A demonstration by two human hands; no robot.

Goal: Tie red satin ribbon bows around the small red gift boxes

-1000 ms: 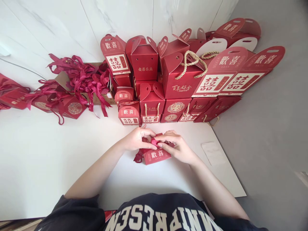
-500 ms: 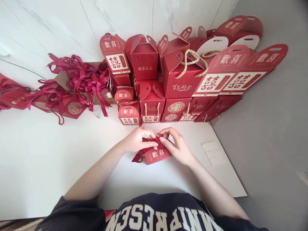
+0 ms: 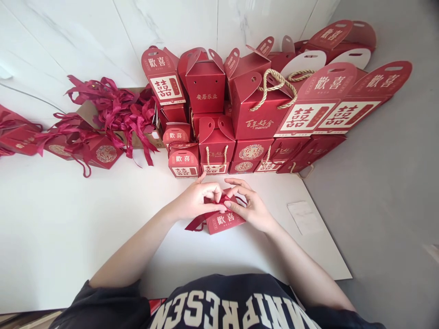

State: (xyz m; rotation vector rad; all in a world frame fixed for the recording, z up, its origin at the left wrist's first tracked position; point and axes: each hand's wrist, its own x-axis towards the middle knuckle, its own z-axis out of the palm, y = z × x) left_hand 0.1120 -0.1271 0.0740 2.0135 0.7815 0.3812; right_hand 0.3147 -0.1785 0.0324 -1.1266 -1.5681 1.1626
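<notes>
On the near-middle part of the white tabletop [image 3: 137, 237], btwn your 2 hands, sits the small red box [image 3: 226, 222], approx. flat, its flap w/ 2 big white characters facing your near side. Your left hand [image 3: 199, 200] pinches the dark red ribbon [image 3: 223, 199] over the box, thumb vs. curled index. Your right hand [image 3: 253, 211] has its thumb at the same ribbon, the other fingers bent & apart; can't tell if thumb & index close on it. A ribbon tail [image 3: 195, 223] sticks out left of the box, & a thin cord [image 3: 242, 199] loops out on its far right side, near your right fingers.

Far side, middle to right: stacked red boxes [image 3: 206, 96], some w/ rope handles [image 3: 278, 87], in front of the tiled wall [image 3: 185, 23]. Far left: a brown carton [image 3: 139, 140] w/ a heap of ribbons [image 3: 125, 112] on top, & ribbon-trimmed boxes [image 3: 107, 153] just beside it. Right side: a pale square [image 3: 304, 218] lies on the tabletop, well apart from your right hand, nr. the table's right edge.
</notes>
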